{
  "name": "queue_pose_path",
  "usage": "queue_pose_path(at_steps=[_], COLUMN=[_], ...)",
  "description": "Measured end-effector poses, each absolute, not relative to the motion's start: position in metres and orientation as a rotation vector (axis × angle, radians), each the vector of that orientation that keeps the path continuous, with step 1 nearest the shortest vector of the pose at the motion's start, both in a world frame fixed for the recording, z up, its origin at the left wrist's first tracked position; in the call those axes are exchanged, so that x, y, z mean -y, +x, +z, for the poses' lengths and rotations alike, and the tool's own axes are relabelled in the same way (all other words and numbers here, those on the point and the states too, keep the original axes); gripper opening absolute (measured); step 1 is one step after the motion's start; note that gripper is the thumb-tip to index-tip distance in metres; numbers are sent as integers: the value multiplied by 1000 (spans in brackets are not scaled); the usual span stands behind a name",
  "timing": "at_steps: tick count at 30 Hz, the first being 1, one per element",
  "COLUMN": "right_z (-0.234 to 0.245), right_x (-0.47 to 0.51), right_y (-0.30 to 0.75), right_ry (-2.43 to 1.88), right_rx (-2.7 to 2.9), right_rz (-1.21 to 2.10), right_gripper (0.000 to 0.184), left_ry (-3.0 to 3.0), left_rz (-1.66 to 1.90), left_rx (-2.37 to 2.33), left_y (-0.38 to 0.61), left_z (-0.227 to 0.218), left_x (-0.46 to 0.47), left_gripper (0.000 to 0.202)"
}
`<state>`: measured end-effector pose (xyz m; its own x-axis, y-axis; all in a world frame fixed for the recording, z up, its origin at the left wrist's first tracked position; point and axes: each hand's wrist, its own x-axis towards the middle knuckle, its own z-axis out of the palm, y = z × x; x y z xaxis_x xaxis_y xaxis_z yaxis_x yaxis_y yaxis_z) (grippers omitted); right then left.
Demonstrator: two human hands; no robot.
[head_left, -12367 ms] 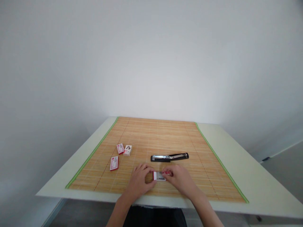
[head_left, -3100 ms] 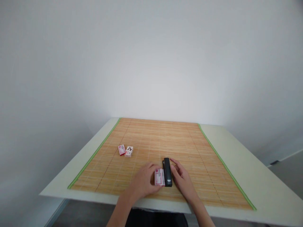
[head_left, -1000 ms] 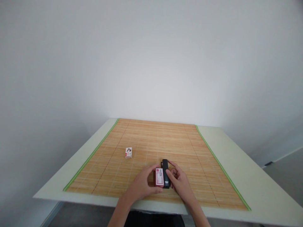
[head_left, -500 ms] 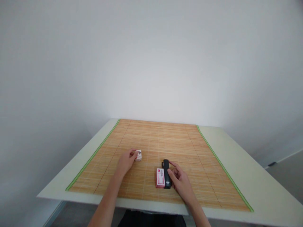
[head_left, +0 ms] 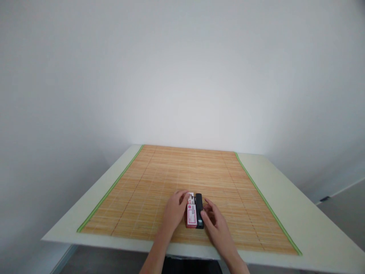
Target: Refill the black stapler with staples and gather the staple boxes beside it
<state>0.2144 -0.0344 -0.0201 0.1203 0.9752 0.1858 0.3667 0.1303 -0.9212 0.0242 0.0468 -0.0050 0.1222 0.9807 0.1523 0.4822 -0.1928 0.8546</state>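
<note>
A black stapler lies lengthwise on the bamboo mat, its left side against a red-and-white box. Just beyond that box, a small white box with dark print is pinched by my left hand, whose fingers partly cover it. It sits at the far end of the red-and-white box, beside the stapler's upper part. My right hand is at the stapler's right side, thumb touching it. The index finger is raised and apart from the stapler; the other fingers curl loosely.
The bamboo mat with green edging covers most of a white table. A plain pale wall stands behind the table. The table's front edge runs just in front of my body.
My left hand has carried the small white box right and nearer, to the far end of the red-and-white box. My right index finger has come away from the stapler's far end.
</note>
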Motion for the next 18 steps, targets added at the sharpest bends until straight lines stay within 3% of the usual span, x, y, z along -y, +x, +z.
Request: queue_pose_path(at_steps=[5,18], right_z=[-44,-48], right_x=[55,56], right_y=[211,202], right_ry=[-1495,-1646], right_rx=[1757,1869], right_rz=[487,280], right_gripper=[87,76], left_ry=[1319,1021], left_rz=[1195,1177], left_rx=[-1310,-1288], left_y=[38,60], left_z=[-17,-11], left_x=[-15,23], left_gripper=[55,57])
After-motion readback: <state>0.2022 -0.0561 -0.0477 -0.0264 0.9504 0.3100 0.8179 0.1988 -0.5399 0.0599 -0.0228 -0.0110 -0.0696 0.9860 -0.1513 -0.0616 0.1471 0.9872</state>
